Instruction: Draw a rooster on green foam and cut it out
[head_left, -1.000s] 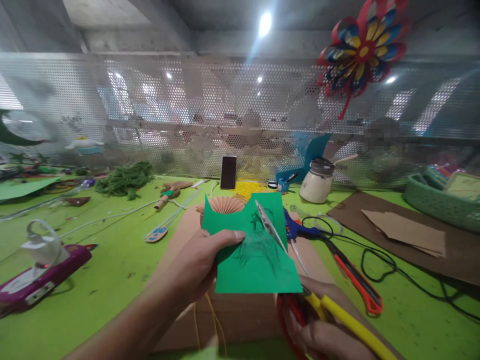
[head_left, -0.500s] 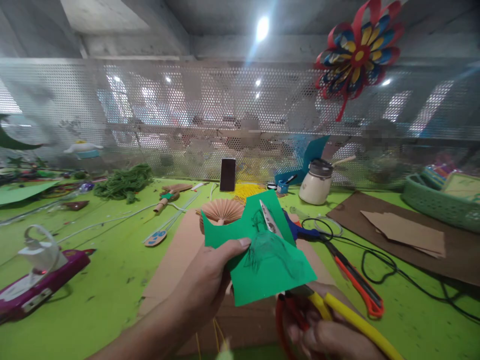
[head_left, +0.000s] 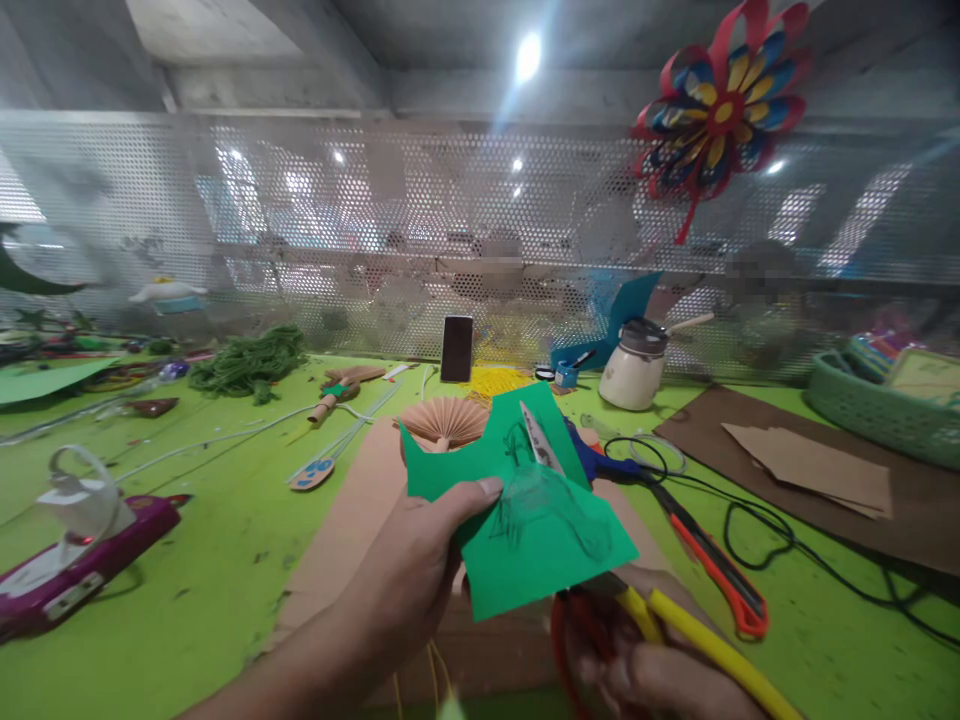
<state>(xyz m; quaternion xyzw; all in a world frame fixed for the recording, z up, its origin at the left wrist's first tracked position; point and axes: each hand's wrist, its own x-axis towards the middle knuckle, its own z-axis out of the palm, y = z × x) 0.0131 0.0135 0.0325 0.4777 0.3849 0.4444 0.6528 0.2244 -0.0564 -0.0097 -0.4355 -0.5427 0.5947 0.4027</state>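
Observation:
My left hand (head_left: 427, 530) pinches a green sheet of paper (head_left: 517, 575), thumb on top and fingers beneath. Dark sketched lines mark the sheet, and its upper left edge is cut in a curve. At the lower right, my right hand (head_left: 645, 670) is closed around scissors (head_left: 541, 440) with red and yellow handles. One blade shows above the sheet, inside a cut on its right side; the other blade is hidden below. Under the hands lies brown cardboard (head_left: 330, 540). Just beyond the sheet sits a pleated brown paper fan (head_left: 442, 422).
Right of the hands lie a red utility knife (head_left: 720, 570), black cord (head_left: 795, 540) and brown card pieces (head_left: 810, 465). A purple power strip (head_left: 90, 570) is at left. Farther back stand a phone (head_left: 457, 349), a cream jar (head_left: 634, 370) and a green basket (head_left: 877, 405).
The green paper has tilted a little, its lower edge moving slightly down and right. Both hands keep almost the same place and hold.

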